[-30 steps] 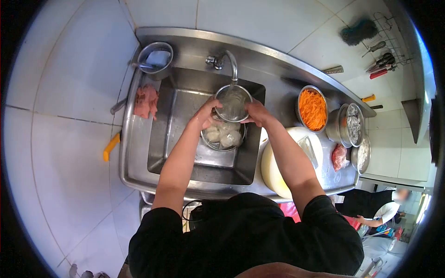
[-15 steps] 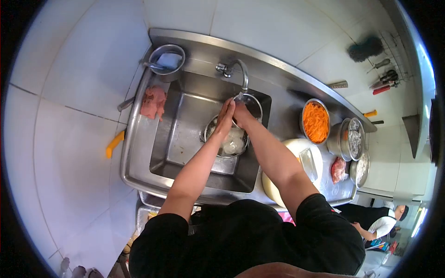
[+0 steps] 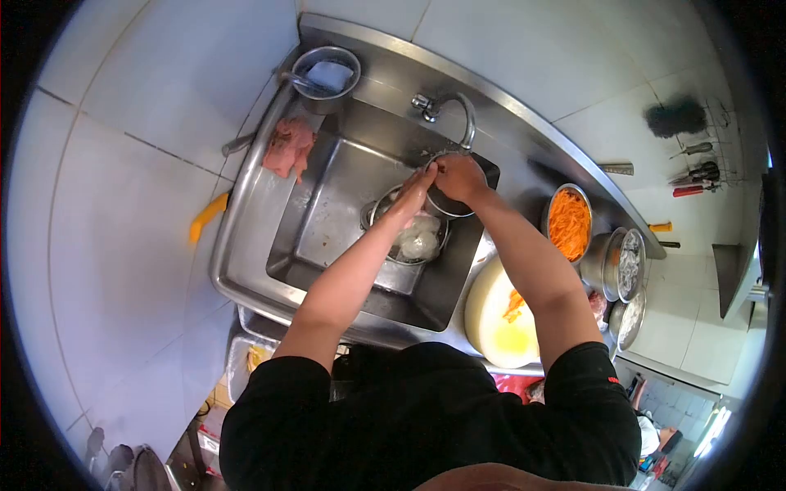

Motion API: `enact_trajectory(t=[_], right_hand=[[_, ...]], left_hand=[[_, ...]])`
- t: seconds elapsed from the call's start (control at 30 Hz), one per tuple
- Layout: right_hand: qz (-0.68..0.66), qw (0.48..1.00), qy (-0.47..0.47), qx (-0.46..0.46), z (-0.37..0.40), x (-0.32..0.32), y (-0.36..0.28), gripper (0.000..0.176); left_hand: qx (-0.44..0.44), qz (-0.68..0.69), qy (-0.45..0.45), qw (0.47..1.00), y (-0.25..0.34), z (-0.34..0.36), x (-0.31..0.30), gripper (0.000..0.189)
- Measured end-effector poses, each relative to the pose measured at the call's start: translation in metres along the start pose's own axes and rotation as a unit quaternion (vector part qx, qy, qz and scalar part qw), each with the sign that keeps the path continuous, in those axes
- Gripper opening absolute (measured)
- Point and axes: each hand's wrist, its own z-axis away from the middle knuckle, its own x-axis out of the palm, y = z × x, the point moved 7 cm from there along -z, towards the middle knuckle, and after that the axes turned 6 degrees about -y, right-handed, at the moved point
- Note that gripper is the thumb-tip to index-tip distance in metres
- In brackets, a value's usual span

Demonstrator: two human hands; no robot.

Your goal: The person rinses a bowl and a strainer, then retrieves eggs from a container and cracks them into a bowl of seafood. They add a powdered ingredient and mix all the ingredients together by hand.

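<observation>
Both of my hands are over the steel sink (image 3: 327,221), beneath the curved faucet (image 3: 468,123). My left hand (image 3: 417,192) is beside the near left rim of a metal pot (image 3: 450,204), its fingers meeting my right hand. My right hand (image 3: 460,176) is bent over the pot's top, with its fingers curled; what they hold, if anything, is hidden. Just below the pot, a metal colander (image 3: 395,254) holds pale, translucent lumps (image 3: 419,239). It stands on the sink floor.
A pink cloth (image 3: 289,147) and a steel container (image 3: 327,102) are at the sink's left. To the right stand a bowl of shredded carrot (image 3: 569,223), a round pale board (image 3: 499,323) and stacked metal bowls (image 3: 603,266). Tools (image 3: 696,172) hang on the wall.
The view has shifted and tilted. My right hand has curled over the pot beside my left fingertips. More of the round board shows, with carrot shreds on it.
</observation>
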Motion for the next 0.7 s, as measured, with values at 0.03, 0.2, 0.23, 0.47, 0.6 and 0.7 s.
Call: enact_trajectory(t=[0.03, 0.2, 0.23, 0.47, 0.6, 0.7], right_hand=[[-0.047, 0.998, 0.028, -0.029, 0.002, -0.005, -0.001, 0.022], [-0.353, 0.935, -0.002, -0.010, 0.003, 0.040, 0.009, 0.035], [-0.464, 0.885, -0.001, -0.033, 0.005, 0.049, 0.006, 0.045], [-0.024, 0.938, -0.343, -0.033, 0.072, 0.030, -0.048, 0.073], [0.367, 0.897, -0.224, -0.105, 0.064, 0.019, -0.024, 0.060], [0.442, 0.881, -0.105, -0.129, 0.061, 0.011, -0.014, 0.055]], left_hand=[[0.000, 0.004, 0.003, 1.000, -0.005, -0.003, -0.003, 0.074], [0.175, -0.074, -0.009, 0.982, 0.017, -0.013, -0.010, 0.072], [0.174, -0.072, -0.008, 0.982, 0.020, -0.013, -0.012, 0.072], [0.165, -0.210, 0.072, 0.961, 0.031, -0.003, -0.048, 0.063], [0.145, -0.189, 0.036, 0.970, 0.032, -0.010, -0.048, 0.068], [0.128, -0.176, 0.042, 0.975, 0.030, -0.015, -0.045, 0.067]])
